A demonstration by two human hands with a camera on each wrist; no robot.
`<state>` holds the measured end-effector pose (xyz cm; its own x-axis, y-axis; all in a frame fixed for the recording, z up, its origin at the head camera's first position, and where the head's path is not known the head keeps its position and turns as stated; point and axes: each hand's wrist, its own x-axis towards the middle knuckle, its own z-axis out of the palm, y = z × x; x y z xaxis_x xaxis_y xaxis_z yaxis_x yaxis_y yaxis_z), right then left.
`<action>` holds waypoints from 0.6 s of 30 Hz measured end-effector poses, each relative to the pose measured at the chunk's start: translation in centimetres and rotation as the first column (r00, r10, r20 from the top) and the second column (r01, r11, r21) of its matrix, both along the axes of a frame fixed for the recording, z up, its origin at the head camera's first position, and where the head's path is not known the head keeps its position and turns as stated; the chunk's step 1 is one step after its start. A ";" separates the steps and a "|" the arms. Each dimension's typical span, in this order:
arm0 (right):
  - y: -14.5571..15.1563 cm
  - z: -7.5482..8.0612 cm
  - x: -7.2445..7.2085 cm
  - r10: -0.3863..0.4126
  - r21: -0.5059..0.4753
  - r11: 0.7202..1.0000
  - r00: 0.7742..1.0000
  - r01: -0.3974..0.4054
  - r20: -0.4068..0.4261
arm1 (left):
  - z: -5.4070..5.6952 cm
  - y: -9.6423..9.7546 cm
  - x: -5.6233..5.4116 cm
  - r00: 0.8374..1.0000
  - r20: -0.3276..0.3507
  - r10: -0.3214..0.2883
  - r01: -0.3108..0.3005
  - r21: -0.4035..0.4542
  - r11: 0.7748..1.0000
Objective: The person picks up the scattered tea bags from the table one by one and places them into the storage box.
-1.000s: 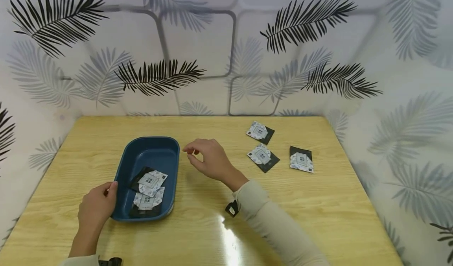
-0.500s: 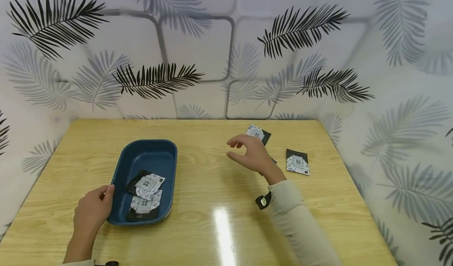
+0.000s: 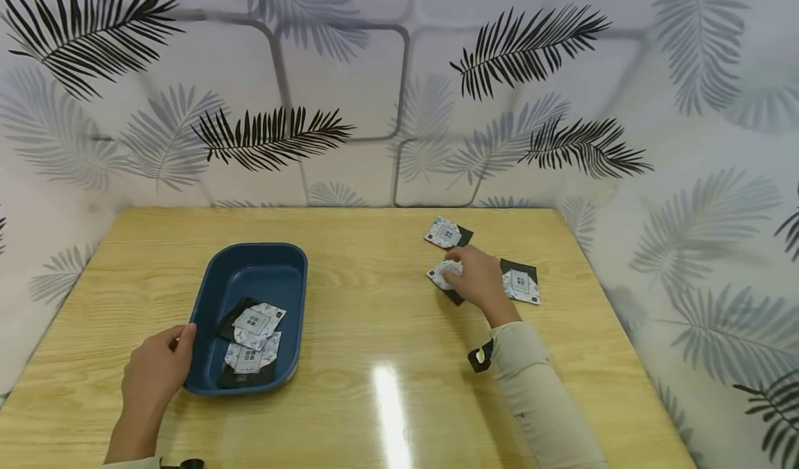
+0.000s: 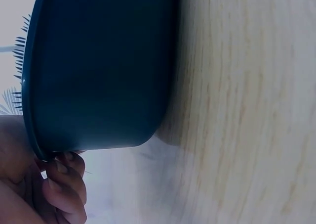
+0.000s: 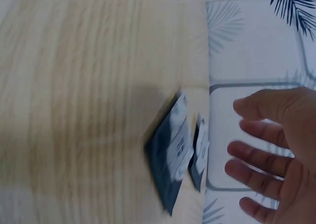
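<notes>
My left hand (image 3: 156, 361) pinches the left rim of a dark blue plastic bin (image 3: 268, 278); in the left wrist view its fingers (image 4: 69, 182) curl at the rim. Inside the bin lie two overlapping black-and-white sachets, an upper one (image 3: 262, 322) and a lower one (image 3: 250, 363). Over on the right, my right hand (image 3: 477, 278) hovers above a flat sachet (image 3: 439, 275) and partly covers it. In the right wrist view, that hand (image 5: 281, 150) has its fingers spread and holds nothing, with the sachet (image 5: 175, 152) lying on the table.
Two more sachets lie around the right hand: one behind it (image 3: 448, 233), one to its right (image 3: 521, 283). Bare wood of the table (image 3: 349, 302) separates the bin from them. A leaf-patterned wall (image 3: 356, 171) rises at the table's far edge.
My right hand has moved from beside the bin, holding nothing, rightward to the middle sachet, and its fingers have come down over it. My left hand stays on the bin's rim.
</notes>
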<state>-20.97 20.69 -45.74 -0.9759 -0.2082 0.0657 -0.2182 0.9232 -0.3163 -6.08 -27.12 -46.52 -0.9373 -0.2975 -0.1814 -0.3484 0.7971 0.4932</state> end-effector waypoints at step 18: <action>1.7 -1.7 -0.4 -0.179 0.093 0.982 0.961 0.162 0.212 | 0.1 0.3 0.2 0.999 0.032 0.022 -0.021 -0.005 1.000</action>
<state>-21.36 22.44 -47.40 -0.9861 -0.0334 -0.1627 0.0116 0.9634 -0.2679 -5.88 -26.87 -46.46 -0.9244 -0.3186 -0.2096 -0.3811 0.7916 0.4776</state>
